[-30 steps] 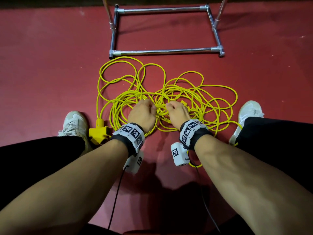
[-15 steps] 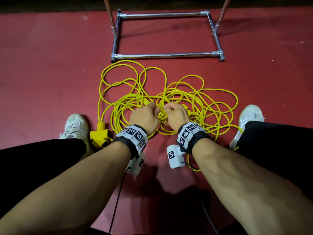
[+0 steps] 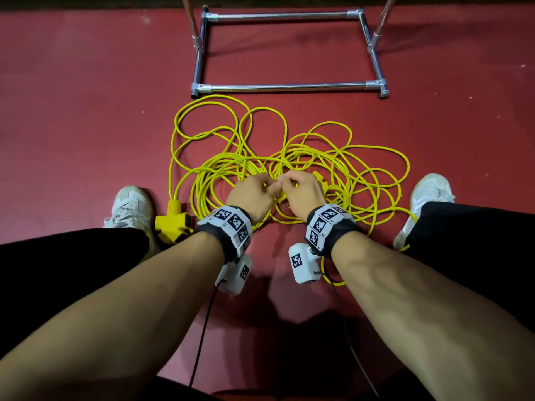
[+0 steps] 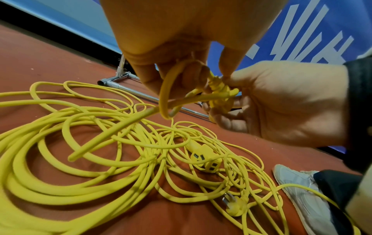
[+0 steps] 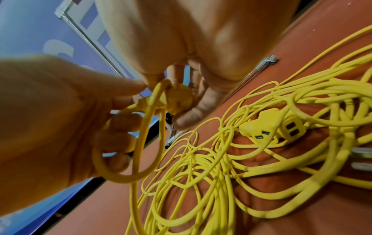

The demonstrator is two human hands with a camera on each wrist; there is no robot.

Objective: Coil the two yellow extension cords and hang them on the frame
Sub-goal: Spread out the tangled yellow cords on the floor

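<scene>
Two yellow extension cords (image 3: 289, 157) lie tangled in loose loops on the red floor between my feet. My left hand (image 3: 262, 188) and right hand (image 3: 292, 186) meet fingertip to fingertip just above the middle of the pile. In the left wrist view, my left hand (image 4: 181, 76) has a small cord loop (image 4: 165, 95) hooked around its curled fingers. My right hand (image 5: 181, 101) pinches a yellow plug end (image 5: 179, 98) that this loop runs into. The metal frame (image 3: 286, 87) stands on the floor beyond the cords.
A yellow triple-socket block (image 3: 173, 224) lies by my left shoe (image 3: 130, 204). Another socket block (image 4: 205, 157) and a pronged plug (image 4: 235, 206) rest within the tangle. My right shoe (image 3: 425, 198) touches the pile's right edge. A blue banner wall (image 4: 302, 31) stands behind the frame.
Both hands have drawn together over the pile's middle until their fingertips meet, lifting a short piece of cord off the floor. The rest of the tangle lies as before.
</scene>
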